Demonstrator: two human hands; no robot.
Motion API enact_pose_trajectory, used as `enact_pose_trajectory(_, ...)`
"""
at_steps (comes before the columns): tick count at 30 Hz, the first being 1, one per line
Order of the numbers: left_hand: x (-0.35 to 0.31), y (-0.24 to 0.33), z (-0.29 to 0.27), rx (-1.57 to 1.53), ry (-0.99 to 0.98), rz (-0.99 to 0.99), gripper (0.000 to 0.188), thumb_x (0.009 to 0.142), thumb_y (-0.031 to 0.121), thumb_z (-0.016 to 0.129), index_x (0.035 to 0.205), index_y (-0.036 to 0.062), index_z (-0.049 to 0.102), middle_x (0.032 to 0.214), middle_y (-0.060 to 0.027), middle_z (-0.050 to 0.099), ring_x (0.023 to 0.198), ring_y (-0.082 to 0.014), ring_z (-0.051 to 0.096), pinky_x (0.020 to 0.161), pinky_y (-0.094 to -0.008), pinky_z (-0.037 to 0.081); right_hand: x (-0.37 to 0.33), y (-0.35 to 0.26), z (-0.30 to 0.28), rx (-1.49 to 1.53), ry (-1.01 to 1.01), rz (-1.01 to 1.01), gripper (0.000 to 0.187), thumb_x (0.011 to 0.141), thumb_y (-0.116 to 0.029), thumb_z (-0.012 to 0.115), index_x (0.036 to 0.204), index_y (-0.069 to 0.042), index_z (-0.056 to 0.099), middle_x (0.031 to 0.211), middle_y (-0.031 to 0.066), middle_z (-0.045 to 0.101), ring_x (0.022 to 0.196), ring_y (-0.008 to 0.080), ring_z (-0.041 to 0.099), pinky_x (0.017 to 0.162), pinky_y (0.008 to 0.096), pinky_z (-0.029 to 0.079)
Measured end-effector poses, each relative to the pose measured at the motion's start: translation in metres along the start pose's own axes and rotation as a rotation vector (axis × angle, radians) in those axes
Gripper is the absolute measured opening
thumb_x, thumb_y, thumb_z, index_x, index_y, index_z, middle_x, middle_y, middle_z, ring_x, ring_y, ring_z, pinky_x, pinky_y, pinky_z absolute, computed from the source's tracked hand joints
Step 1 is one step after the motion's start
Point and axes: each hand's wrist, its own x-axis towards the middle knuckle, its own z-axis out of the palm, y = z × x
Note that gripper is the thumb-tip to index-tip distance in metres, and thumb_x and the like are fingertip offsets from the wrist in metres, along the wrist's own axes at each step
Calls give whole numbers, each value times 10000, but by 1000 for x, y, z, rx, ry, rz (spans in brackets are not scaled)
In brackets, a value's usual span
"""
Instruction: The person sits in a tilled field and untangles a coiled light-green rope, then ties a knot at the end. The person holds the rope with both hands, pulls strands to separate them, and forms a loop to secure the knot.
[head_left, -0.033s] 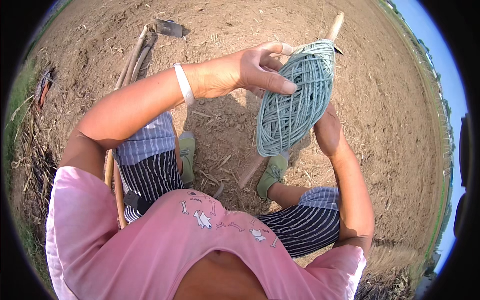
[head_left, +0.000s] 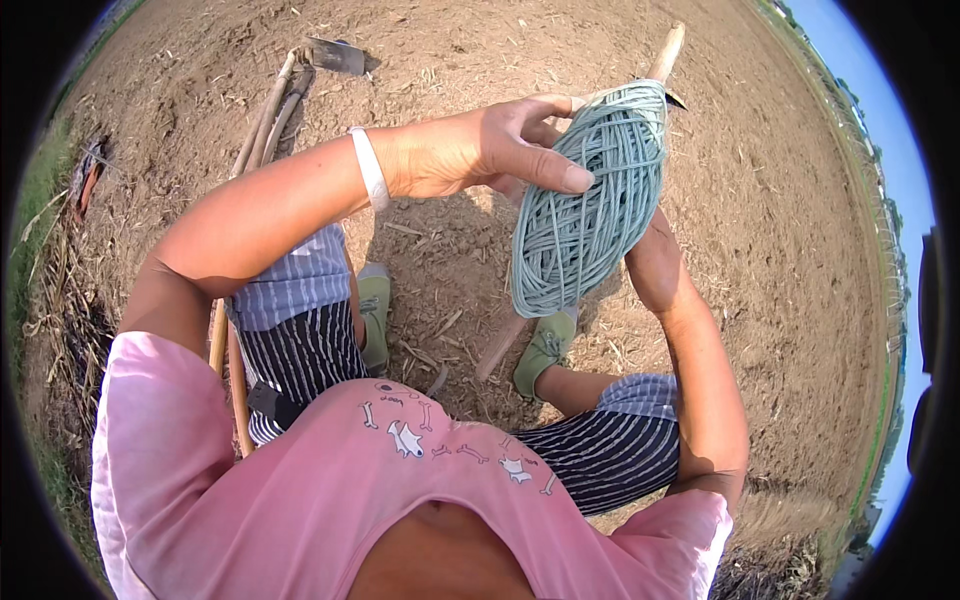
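In the head view, a spindle-shaped bundle of pale blue-green twine sits just past one o'clock; the bare left hand clasps its edge, thumb in front; the bare right hand lies behind, grip hidden, I can't tell; seemingly both steady it; its long axis runs seven to one, a pale wooden stick jutting one-ward.

A hand could pass over the soil to the right of the right hand, or beyond the left hand between the hoe blade and the twine bundle, whose wound bulk blocks the gap between both hands while a wooden stick juts past its far end.
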Motion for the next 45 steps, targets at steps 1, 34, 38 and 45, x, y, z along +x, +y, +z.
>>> enact_pose_trajectory(1, -1, 1, 2, -15, -71, -45, 899, 731, 283, 859, 1435, 35, 359, 1212, -82, 583, 1075, -147, 574, 964, -326, 477, 1, -1, 1, -41, -49, 5, 397, 996, -278, 488, 1275, -14, 586, 1164, 71, 654, 1024, 153, 593, 883, 293, 482)
enact_pose_trajectory(34, 1, 27, -48, -396, 342, 411, 329, 962, 222, 571, 1205, 0, 564, 1157, -119, 663, 1047, -239, 670, 938, -456, 559, -5, 27, 64, -417, -371, -186, 335, 1032, -358, 466, 966, -40, 546, 708, 111, 497, 614, 247, 519, 607, 372, 452)
enact_pose_trajectory(38, -8, 31, -40, -498, 144, 314, 340, 956, 231, 580, 1194, -11, 567, 1107, -123, 681, 993, -219, 691, 920, -394, 573, 23, 56, 16, -472, -211, 86, 311, 1028, -352, 466, 1025, -56, 562, 710, 134, 544, 669, 295, 547, 646, 402, 462)
enact_pose_trajectory(45, -15, -2, -62, 681, 36, 140, 838, 786, 322, 736, 1479, 76, 333, 1349, -145, 539, 1258, -255, 516, 1043, -410, 420, 2, 53, -64, -756, 183, 31, 268, 1027, -282, 508, 917, -42, 555, 665, 22, 502, 621, 123, 465, 603, 309, 436)
